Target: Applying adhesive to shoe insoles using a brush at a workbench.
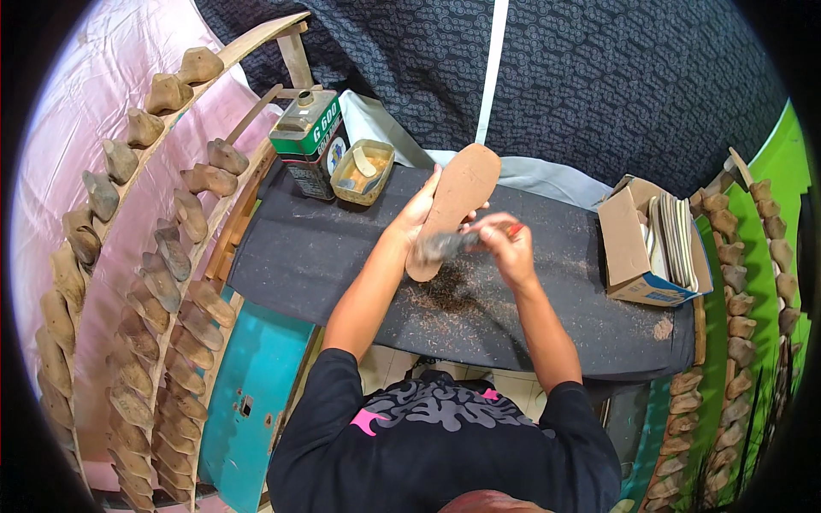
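My left hand (417,209) is closed around the edge of a brown shoe sole (463,190), which slants up and away from me over the dark-covered table (556,325). In my right hand (511,250) is a dark grey hand tool (451,245) with a red end. Its grey working end lies across the lower part of the sole, but motion blurs it, so its exact kind cannot be told. Brown shavings (446,295) are scattered on the cloth beneath the sole.
At the back left stand a green-and-black metal can (308,141) and a yellowish tub (369,199) with a light spatula in it. A cardboard box (624,235) of flat pieces sits at the right. Racks of wooden shoe lasts (158,286) line both sides.
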`<move>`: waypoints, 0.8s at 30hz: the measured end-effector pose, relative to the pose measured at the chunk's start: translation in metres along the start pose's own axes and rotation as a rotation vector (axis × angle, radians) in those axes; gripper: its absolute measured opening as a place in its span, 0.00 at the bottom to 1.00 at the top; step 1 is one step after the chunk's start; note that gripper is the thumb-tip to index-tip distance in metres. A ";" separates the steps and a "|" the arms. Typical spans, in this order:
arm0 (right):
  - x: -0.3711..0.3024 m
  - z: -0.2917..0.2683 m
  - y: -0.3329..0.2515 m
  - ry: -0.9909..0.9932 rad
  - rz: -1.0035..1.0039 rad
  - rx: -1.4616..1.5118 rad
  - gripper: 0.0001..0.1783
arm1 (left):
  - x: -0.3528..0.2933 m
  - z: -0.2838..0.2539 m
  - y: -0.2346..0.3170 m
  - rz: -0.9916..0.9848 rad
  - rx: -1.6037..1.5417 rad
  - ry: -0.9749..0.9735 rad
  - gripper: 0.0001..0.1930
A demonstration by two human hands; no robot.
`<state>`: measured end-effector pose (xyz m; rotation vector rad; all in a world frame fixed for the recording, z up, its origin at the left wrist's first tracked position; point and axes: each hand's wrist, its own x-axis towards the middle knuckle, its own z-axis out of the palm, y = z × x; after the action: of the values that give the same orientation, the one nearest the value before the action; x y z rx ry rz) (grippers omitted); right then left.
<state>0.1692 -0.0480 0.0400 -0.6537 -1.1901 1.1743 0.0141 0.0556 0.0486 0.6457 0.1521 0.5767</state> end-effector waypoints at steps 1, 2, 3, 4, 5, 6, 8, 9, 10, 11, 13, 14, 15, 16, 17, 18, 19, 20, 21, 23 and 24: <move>0.006 -0.002 -0.002 0.101 -0.056 0.055 0.08 | 0.001 0.005 0.001 0.022 0.052 0.078 0.35; 0.011 -0.005 -0.002 0.217 -0.120 0.096 0.07 | -0.004 0.009 -0.001 0.066 0.089 0.123 0.35; 0.012 -0.005 0.001 0.215 -0.121 0.097 0.07 | -0.003 0.009 0.001 0.068 0.091 0.123 0.35; 0.013 -0.005 0.005 0.241 -0.143 0.132 0.07 | -0.001 0.008 0.004 0.049 0.095 0.115 0.35; 0.013 -0.005 0.008 0.268 -0.165 0.167 0.07 | 0.000 0.008 0.007 0.030 0.100 0.107 0.35; 0.008 0.003 0.008 0.202 -0.104 0.166 0.07 | -0.001 0.004 0.011 0.038 0.100 0.113 0.35; -0.006 0.006 0.013 0.049 -0.018 0.097 0.08 | 0.000 0.002 0.016 -0.042 0.032 0.021 0.34; -0.009 0.007 0.015 -0.046 0.026 0.023 0.08 | -0.001 0.002 0.017 -0.044 0.034 0.019 0.34; -0.011 0.008 0.014 -0.080 0.029 -0.048 0.08 | -0.001 0.002 0.017 -0.034 0.038 0.024 0.34; -0.008 0.008 0.014 -0.078 0.026 -0.048 0.08 | -0.001 0.002 0.018 -0.025 0.042 0.028 0.34; 0.003 0.006 0.009 0.013 -0.058 0.044 0.08 | 0.001 0.001 0.019 0.005 0.062 0.036 0.35; 0.009 0.003 0.009 0.111 -0.104 0.117 0.08 | 0.001 0.000 0.020 0.036 0.079 0.045 0.35; 0.011 0.001 0.011 0.113 -0.108 0.115 0.08 | 0.003 0.008 0.020 0.034 0.081 0.041 0.35; 0.012 0.000 0.012 0.148 -0.136 0.158 0.08 | 0.006 0.017 0.019 0.061 0.054 0.121 0.35; 0.014 -0.001 0.013 0.182 -0.164 0.200 0.08 | 0.007 0.023 0.018 0.088 0.027 0.201 0.36; 0.009 0.004 0.011 0.124 -0.095 0.171 0.08 | 0.004 0.019 0.020 0.094 0.029 0.201 0.36; 0.002 0.012 0.010 0.067 -0.025 0.163 0.07 | -0.002 0.012 0.023 0.051 0.047 0.120 0.36; -0.002 0.007 0.014 -0.068 -0.005 0.006 0.07 | -0.005 0.007 0.025 0.006 0.065 0.039 0.36; -0.005 0.006 0.013 -0.195 0.016 -0.152 0.07 | -0.005 0.008 0.025 0.006 0.065 0.038 0.36; -0.007 0.004 0.009 -0.201 0.041 -0.214 0.07 | -0.004 0.010 0.023 0.008 0.046 0.085 0.36; -0.004 0.001 0.007 -0.168 0.059 -0.145 0.07 | -0.003 0.009 0.024 0.010 0.046 0.086 0.36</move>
<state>0.1666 -0.0494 0.0330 -0.7139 -1.4164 1.2183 0.0030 0.0644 0.0703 0.6672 0.2436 0.6125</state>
